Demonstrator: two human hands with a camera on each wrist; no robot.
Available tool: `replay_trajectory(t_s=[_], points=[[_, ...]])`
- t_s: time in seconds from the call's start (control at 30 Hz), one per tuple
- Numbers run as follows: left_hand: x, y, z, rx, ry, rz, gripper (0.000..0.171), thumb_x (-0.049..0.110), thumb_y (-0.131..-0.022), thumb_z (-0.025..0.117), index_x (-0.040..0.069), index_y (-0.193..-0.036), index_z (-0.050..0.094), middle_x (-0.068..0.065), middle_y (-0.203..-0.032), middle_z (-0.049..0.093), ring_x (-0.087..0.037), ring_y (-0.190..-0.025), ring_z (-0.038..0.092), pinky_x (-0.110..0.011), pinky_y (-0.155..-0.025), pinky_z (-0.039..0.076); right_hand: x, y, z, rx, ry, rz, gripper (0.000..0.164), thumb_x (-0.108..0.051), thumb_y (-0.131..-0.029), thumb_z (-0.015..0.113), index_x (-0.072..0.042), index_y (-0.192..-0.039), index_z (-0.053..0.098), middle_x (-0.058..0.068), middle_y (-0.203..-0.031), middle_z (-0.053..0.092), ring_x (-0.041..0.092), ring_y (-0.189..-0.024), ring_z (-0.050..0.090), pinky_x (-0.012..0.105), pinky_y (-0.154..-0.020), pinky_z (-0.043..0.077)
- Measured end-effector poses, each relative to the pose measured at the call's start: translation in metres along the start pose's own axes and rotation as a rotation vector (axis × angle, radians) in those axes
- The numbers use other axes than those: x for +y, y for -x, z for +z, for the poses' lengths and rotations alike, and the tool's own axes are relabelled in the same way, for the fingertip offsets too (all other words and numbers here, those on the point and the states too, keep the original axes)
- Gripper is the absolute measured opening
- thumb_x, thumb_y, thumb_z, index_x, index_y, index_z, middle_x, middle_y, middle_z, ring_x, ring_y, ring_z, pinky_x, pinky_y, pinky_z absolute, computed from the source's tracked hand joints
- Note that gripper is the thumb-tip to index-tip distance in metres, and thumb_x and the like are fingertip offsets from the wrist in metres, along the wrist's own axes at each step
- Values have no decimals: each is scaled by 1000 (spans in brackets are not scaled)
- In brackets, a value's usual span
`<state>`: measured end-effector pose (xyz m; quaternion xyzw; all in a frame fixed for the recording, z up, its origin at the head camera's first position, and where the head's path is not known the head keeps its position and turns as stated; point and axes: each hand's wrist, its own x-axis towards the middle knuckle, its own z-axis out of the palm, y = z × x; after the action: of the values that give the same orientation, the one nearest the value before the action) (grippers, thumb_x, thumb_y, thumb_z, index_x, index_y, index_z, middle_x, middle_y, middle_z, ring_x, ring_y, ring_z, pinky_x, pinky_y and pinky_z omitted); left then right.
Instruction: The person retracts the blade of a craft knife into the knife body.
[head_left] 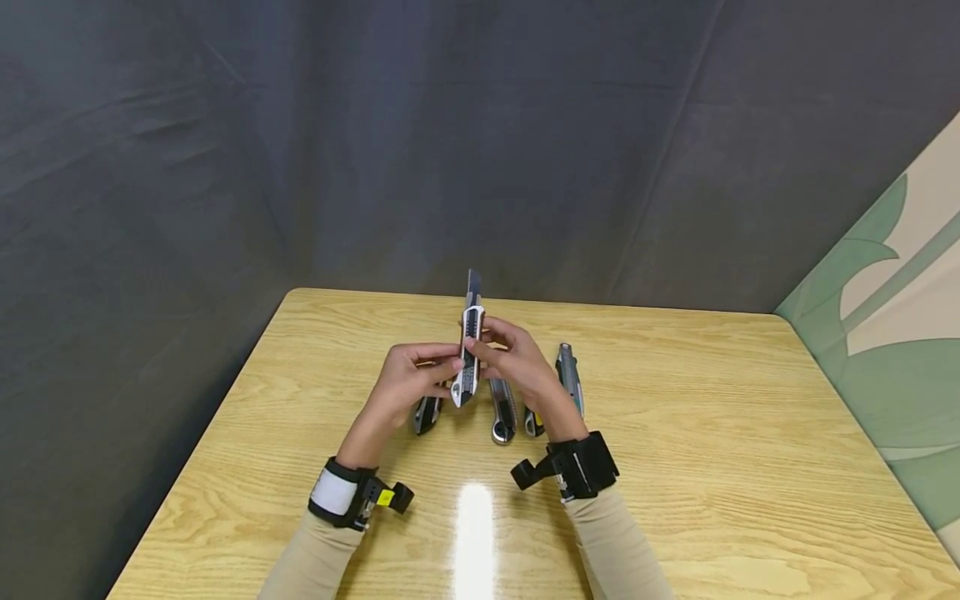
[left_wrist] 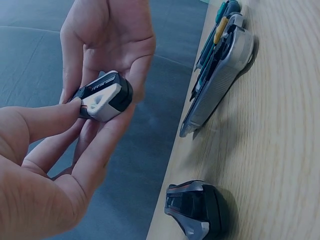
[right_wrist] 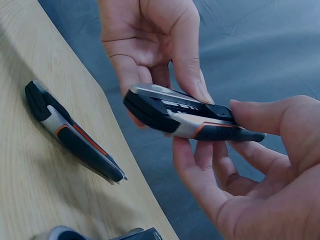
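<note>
A box cutter (head_left: 468,358) in black and silver-white is held above the table, its blade (head_left: 474,285) extended and pointing away from me. My left hand (head_left: 401,382) pinches its butt end between thumb and fingers. From the other side my right hand (head_left: 525,367) grips the handle, its thumb lying on the slider side. Orange trim shows along the held cutter (right_wrist: 200,127) in the right wrist view. Beneath the hands lies a similar black and silver cutter (right_wrist: 75,135). A grey metal cutter (head_left: 502,410) rests just right of the held one.
Beside my right wrist lie a grey and teal cutter (head_left: 567,371) and a black and yellow one (head_left: 533,423), partly hidden by the arm. The wooden table (head_left: 720,433) meets a dark curtain (head_left: 480,150) at the back. A leaf-patterned cloth (head_left: 900,333) hangs at right.
</note>
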<state>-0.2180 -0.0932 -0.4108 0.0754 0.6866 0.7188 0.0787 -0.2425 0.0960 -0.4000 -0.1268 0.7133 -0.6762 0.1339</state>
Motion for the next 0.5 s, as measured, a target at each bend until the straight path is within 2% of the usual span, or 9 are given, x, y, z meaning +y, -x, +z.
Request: replay_trajectory(t_s=[0.07,0.3,0.5], points=[[0,0,0,4,-1,-1,28,12,-85,69,9,-113,70,-18,-113,68,-29,-87,67,-31,-59,62,0,0,0,6,-9,-13,35,-30,-90,64,-22,-123,60,15,-108,53,28,-97,59,55,-84,56],[-1,-1,1,11,-14,-4,27,12,-85,70,7,-112,70,-21,-106,68,-30,-84,67,-32,-58,62,2,1,2,29,-20,-73,35,-22,-91,63,-18,-126,60,16,-104,53,29,-92,58,52,-79,59],[-2,-1,0,10,-5,4,28,11,-84,70,5,-112,70,-23,-109,67,-30,-84,67,-32,-57,62,3,1,4,42,-23,-65,35,-20,-90,64,-21,-126,60,14,-103,54,27,-87,58,52,-76,59]])
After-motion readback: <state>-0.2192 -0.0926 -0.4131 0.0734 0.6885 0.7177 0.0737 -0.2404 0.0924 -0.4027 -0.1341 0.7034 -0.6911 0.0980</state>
